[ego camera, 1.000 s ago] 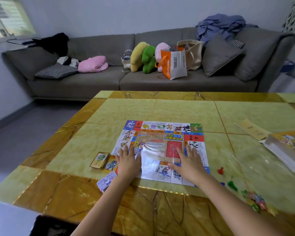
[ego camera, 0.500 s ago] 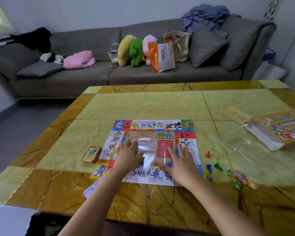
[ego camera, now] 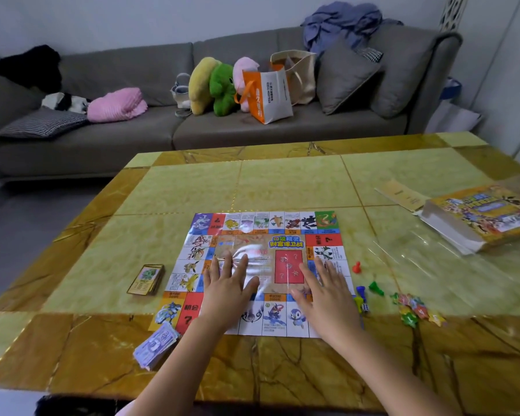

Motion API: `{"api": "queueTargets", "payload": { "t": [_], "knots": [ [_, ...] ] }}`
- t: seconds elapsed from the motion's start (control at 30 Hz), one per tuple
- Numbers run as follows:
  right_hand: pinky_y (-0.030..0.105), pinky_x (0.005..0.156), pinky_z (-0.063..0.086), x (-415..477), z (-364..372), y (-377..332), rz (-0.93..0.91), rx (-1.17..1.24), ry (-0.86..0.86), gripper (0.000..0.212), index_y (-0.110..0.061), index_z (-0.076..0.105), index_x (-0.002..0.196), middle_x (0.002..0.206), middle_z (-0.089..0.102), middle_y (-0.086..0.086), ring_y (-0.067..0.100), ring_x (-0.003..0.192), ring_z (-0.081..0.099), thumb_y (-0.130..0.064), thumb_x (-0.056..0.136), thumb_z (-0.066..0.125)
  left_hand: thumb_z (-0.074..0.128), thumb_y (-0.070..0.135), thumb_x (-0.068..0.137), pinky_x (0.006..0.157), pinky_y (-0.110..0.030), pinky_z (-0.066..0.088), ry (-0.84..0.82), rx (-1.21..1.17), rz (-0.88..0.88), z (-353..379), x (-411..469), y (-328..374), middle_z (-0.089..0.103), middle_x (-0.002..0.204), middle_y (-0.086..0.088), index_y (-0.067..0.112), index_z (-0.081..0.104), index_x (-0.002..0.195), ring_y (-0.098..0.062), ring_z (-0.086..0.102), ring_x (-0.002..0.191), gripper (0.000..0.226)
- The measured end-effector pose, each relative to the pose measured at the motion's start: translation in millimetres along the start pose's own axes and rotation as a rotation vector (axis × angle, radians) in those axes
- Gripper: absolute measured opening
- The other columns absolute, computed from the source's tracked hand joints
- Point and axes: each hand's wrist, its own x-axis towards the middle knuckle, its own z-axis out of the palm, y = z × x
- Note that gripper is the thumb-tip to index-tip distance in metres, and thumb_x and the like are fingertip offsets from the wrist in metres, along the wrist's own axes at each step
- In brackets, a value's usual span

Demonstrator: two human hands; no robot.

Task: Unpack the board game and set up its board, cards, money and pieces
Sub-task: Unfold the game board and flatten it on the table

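The colourful paper game board lies unfolded and flat on the table. My left hand presses on its near left part with straight, spread fingers. My right hand lies flat on its near right part in the same way. A deck of cards sits just left of the board. A stack of purple paper money lies at the board's near left corner. Red, green and blue pawns and a die stand right of the board.
The open game box and a yellow paper strip lie at the table's far right. Small colourful tokens are scattered near the right front. A grey sofa with cushions, plush toys and bags stands beyond the table.
Both hands have stayed flat on the board, sliding slightly outward over it. The camera has tilted and shifted, so the money stack and more of the table show.
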Motion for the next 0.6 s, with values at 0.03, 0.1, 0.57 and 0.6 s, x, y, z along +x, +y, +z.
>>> {"api": "queueTargets", "payload": {
  "t": [0.03, 0.1, 0.57, 0.6],
  "knots": [
    [0.029, 0.11, -0.012, -1.0, -0.9, 1.4, 0.002, 0.004, 0.005, 0.1, -0.034, -0.002, 0.151, 0.159, -0.014, 0.0, 0.02, 0.146, -0.013, -0.078, 0.064, -0.025, 0.021, 0.059, 0.097, 0.116, -0.047, -0.008, -0.003, -0.005, -0.005, -0.6, -0.4, 0.8, -0.008, 0.16, -0.006, 0.035, 0.0, 0.152, -0.032, -0.015, 0.146, 0.064],
    [0.029, 0.111, -0.011, -2.4, -2.7, 2.8, 0.003, 0.009, 0.008, 0.092, -0.035, -0.001, 0.151, 0.159, -0.012, 0.0, 0.019, 0.146, -0.012, -0.076, 0.07, -0.018, 0.022, 0.057, 0.098, 0.116, -0.048, -0.007, -0.01, -0.013, -0.017, -1.7, -1.6, 3.3, -0.007, 0.161, -0.008, 0.033, 0.003, 0.152, -0.034, -0.013, 0.146, 0.063],
    [0.032, 0.117, 0.011, -0.5, -38.8, 8.6, -0.072, 0.067, -0.151, 0.063, -0.026, 0.017, 0.152, 0.161, 0.004, 0.002, 0.019, 0.147, 0.004, -0.051, 0.098, 0.034, 0.027, 0.067, 0.091, 0.115, -0.052, -0.002, -0.042, 0.018, 0.106, 2.3, -3.4, 33.0, -0.004, 0.161, -0.008, 0.039, 0.009, 0.151, -0.026, -0.007, 0.148, 0.069],
    [0.03, 0.115, 0.018, 1.4, -49.3, 11.4, -0.091, 0.121, -0.175, 0.06, -0.025, 0.025, 0.15, 0.159, 0.015, 0.001, 0.017, 0.146, 0.014, -0.047, 0.097, 0.041, 0.028, 0.068, 0.09, 0.115, -0.053, -0.001, -0.043, 0.019, 0.104, 1.1, -2.8, 33.3, -0.003, 0.161, -0.008, 0.039, 0.01, 0.151, -0.026, -0.006, 0.148, 0.07]
  ]
}}
